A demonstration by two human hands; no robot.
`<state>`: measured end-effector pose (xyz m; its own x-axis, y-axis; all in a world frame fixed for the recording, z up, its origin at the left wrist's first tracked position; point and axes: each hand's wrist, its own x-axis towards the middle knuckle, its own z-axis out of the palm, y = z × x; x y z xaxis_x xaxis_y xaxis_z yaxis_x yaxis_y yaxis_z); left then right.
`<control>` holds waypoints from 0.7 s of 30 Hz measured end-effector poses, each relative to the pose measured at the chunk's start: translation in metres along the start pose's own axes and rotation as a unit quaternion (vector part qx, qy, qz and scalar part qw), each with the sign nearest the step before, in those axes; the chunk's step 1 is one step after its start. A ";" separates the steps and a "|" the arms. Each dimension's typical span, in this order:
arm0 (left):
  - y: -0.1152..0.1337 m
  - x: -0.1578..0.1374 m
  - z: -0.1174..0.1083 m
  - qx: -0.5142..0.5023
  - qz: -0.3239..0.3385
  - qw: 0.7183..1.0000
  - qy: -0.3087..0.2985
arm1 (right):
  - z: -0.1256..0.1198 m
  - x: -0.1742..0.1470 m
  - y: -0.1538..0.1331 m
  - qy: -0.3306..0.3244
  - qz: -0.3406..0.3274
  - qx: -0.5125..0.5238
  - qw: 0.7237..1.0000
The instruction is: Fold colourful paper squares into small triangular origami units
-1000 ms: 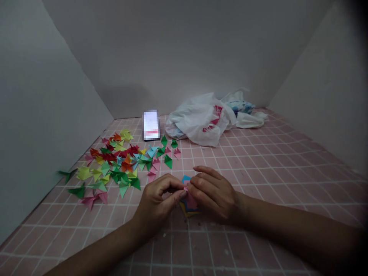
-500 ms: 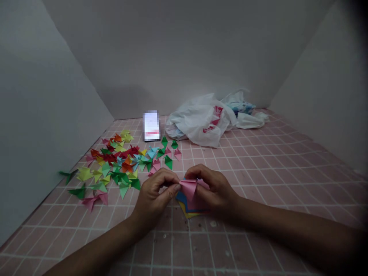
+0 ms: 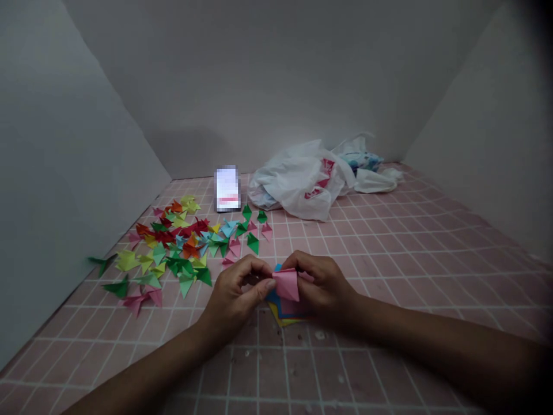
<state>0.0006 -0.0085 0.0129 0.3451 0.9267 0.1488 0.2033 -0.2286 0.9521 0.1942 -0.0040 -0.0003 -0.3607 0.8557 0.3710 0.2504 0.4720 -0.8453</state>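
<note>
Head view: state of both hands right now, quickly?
Left hand: closed, pinching the small folded pink paper at its left edge.
Right hand: closed, holding its right side, some fingertips hidden.

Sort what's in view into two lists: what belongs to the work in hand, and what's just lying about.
In the work:
- pink paper, held in both hands
- sheets under the hands
- folded papers, probably

Lying about, it seems:
- phone
- white bag
- blue-patterned bundle

Head-worn, the camera faces forward and down — left hand (image 3: pixel 235 293) and right hand (image 3: pixel 327 288) near (wall (image 3: pixel 285 75) beyond).
</note>
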 end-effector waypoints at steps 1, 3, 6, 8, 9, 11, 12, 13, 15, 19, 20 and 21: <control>-0.001 0.000 0.001 -0.027 -0.014 1.000 0.005 | 0.001 0.001 0.000 -0.004 0.030 0.024 0.999; -0.001 -0.001 0.001 -0.065 -0.027 0.997 0.010 | 0.002 0.003 -0.002 -0.017 0.082 0.079 0.993; 0.000 0.000 0.001 -0.073 -0.017 0.997 0.005 | 0.005 0.004 -0.005 -0.028 0.146 0.178 0.973; 0.000 0.000 0.000 -0.067 -0.007 0.998 0.001 | 0.006 0.005 -0.008 -0.030 0.183 0.237 0.954; 0.000 0.000 -0.001 -0.064 -0.003 0.998 0.002 | 0.006 0.006 -0.009 -0.029 0.199 0.260 0.944; -0.001 0.000 -0.001 -0.055 0.003 0.998 0.003 | 0.007 0.006 -0.011 -0.031 0.227 0.295 0.927; -0.001 0.000 -0.002 -0.048 0.007 0.999 0.002 | 0.008 0.006 -0.011 -0.032 0.242 0.313 0.918; -0.002 0.000 -0.002 -0.037 0.014 0.999 0.003 | 0.008 0.006 -0.011 -0.035 0.257 0.331 0.907; -0.002 0.001 -0.002 -0.008 0.036 0.999 0.005 | 0.010 0.005 -0.010 -0.040 0.285 0.369 0.884; -0.003 0.001 -0.002 0.025 0.087 0.996 0.012 | 0.012 0.002 -0.005 -0.046 0.307 0.421 0.852; -0.003 0.000 -0.002 0.027 0.092 0.995 0.014 | 0.013 0.002 -0.005 -0.049 0.307 0.426 0.850; -0.004 0.000 -0.002 0.028 0.094 0.995 0.017 | 0.013 0.001 -0.004 -0.055 0.308 0.425 0.849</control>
<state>-0.0018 -0.0070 0.0101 0.3507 0.8757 0.3320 0.1888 -0.4134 0.8908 0.1808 -0.0078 -0.0011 -0.4902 0.8375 -0.2415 -0.2993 -0.4220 -0.8558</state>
